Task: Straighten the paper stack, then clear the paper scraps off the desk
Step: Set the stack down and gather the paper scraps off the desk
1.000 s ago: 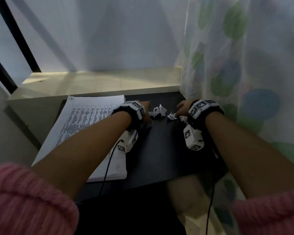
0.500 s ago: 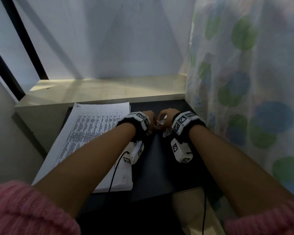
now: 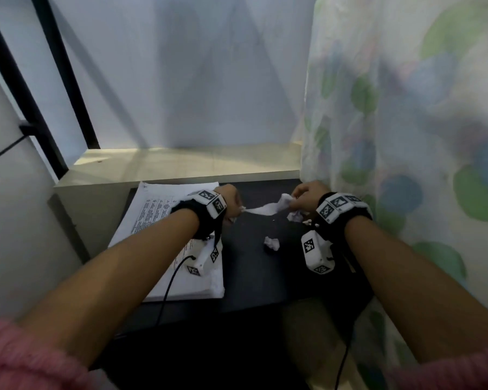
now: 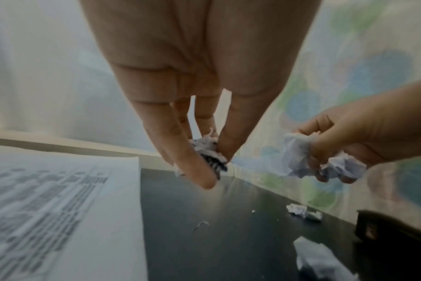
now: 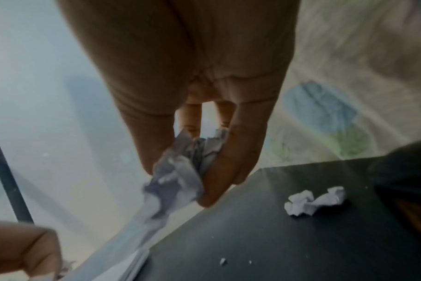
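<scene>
My left hand (image 3: 234, 211) hovers at the right edge of the printed paper stack (image 3: 164, 220) and pinches a small crumpled scrap (image 4: 208, 150) between thumb and fingers. My right hand (image 3: 293, 202) is raised above the black desk (image 3: 254, 280) and grips a larger crumpled wad (image 5: 178, 171). In the head view a white strip of paper (image 3: 261, 210) runs between the two hands; I cannot tell whether it is one piece. Two more crumpled scraps lie on the desk, one in the middle (image 3: 271, 243) and one under the right hand (image 3: 295, 215).
A spotted curtain (image 3: 406, 136) hangs along the desk's right side. A pale ledge (image 3: 181, 164) and a white wall stand behind the desk. Tiny paper crumbs (image 5: 222, 262) dot the dark surface. Black cables trail from both wrist cameras.
Both hands met over the scraps half a second ago. They have since pulled apart and lifted, each holding crumpled paper. One scrap now lies alone mid-desk.
</scene>
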The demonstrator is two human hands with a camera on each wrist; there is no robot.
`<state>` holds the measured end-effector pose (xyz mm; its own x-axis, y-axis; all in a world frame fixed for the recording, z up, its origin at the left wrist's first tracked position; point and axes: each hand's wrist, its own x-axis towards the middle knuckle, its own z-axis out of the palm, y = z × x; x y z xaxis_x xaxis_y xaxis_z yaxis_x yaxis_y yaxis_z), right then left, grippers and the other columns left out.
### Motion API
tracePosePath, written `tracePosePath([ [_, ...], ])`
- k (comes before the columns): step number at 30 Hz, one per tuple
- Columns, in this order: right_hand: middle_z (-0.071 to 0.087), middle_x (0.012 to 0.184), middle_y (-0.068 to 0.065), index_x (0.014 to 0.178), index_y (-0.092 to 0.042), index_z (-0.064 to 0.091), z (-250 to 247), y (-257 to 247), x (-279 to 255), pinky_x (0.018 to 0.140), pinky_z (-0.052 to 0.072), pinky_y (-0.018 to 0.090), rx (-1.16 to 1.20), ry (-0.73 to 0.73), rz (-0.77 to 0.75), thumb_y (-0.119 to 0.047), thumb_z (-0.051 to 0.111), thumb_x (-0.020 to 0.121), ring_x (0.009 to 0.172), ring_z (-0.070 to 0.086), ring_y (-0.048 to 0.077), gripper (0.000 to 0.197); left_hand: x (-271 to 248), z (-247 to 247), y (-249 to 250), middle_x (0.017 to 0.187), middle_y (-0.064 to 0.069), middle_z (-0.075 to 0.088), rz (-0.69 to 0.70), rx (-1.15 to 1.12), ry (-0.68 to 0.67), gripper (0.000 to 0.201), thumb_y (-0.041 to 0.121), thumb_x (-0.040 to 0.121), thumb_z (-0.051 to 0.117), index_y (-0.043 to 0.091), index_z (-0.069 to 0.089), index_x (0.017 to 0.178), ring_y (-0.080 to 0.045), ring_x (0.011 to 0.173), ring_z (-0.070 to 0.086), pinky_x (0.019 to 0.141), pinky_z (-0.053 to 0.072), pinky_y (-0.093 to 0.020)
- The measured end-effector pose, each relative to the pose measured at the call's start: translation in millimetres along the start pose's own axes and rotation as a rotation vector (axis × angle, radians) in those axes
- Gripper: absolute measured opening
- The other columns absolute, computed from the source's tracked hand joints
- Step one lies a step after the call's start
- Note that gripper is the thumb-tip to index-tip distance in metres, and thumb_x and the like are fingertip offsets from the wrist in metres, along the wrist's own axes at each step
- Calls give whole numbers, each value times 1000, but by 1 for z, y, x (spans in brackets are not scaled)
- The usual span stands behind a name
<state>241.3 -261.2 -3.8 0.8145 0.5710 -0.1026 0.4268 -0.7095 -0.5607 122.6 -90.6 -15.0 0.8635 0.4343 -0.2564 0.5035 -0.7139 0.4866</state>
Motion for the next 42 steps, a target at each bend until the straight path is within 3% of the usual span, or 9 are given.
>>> tracePosePath([
  [3, 59, 63, 0, 80, -14, 67, -8, -6, -19, 64, 52, 30, 49, 19, 7, -21, 74, 76, 65, 58, 19, 10, -26, -10, -4, 76, -13, 69, -7, -74, 32, 16, 16, 91, 56, 6, 67, 99, -14, 54, 61, 72, 59, -33],
  [8, 56, 58, -1, 71, -13, 66, 1, -17, -45, 50, 45, 22, 57, 13, -2, -12, 75, 73, 50, 50, 11, 9, -68, -25, -12, 63, -6, 59, -19, -143, 79, 11, 11, 92, 56, 4, 60, 100, -14, 54, 59, 62, 57, -28],
  [12, 57, 67, 2, 82, -13, 67, 8, -24, -59, 55, 45, 22, 72, 14, -2, -10, 76, 72, 58, 51, 14, 14, -93, -34, -25, 62, -7, 59, -39, -151, 135, 17, 8, 91, 56, -1, 61, 105, -14, 52, 59, 46, 54, -19],
  [17, 60, 74, 6, 79, -13, 64, -2, -26, -61, 65, 50, 29, 90, 86, 50, -9, 75, 72, 76, 56, 21, 14, -104, -33, -34, 78, -15, 61, -49, -177, 152, 21, 6, 91, 56, 1, 58, 111, -19, 56, 58, 62, 59, -33],
  [24, 62, 81, 10, 68, -15, 61, -21, 1, -43, 72, 49, 29, 114, 216, 144, -13, 73, 73, 76, 57, 23, 14, -79, -11, -17, 95, -18, 69, 20, -57, 85, 28, 10, 92, 55, 3, 62, 118, -27, 70, 65, 70, 58, -30],
  [28, 62, 73, 10, 65, -13, 63, -20, 19, -29, 76, 52, 31, 53, 202, 140, -32, 70, 78, 71, 58, 24, 25, -50, 6, -3, 123, -15, 65, 43, 75, 101, 31, 15, 94, 54, 3, 64, 121, -28, 110, 64, 88, 49, -25],
  [33, 62, 63, 4, 70, -16, 66, -14, 26, -19, 61, 42, 21, -32, 141, 120, -39, 61, 86, 57, 57, 20, 28, -13, 23, 7, 120, -17, 66, 7, 197, 66, 38, 26, 90, 60, -1, 65, 116, -30, 111, 63, 91, 50, -31],
  [37, 72, 98, 13, 100, -5, 71, -5, 23, -6, 71, 40, 24, -149, 86, 109, -42, 56, 90, 89, 66, 28, 41, 6, 30, 12, 111, -16, 70, -22, 269, 5, 37, 26, 83, 68, -1, 68, 108, -28, 99, 68, 71, 47, -23],
  [42, 66, 106, 17, 113, -1, 63, 8, 28, 11, 67, 50, 16, -192, -42, 157, -38, 52, 93, 115, 60, 32, 44, 21, 38, 18, 122, -14, 64, -59, 380, -64, 45, 27, 84, 69, -1, 62, 119, -25, 112, 63, 80, 48, -25],
])
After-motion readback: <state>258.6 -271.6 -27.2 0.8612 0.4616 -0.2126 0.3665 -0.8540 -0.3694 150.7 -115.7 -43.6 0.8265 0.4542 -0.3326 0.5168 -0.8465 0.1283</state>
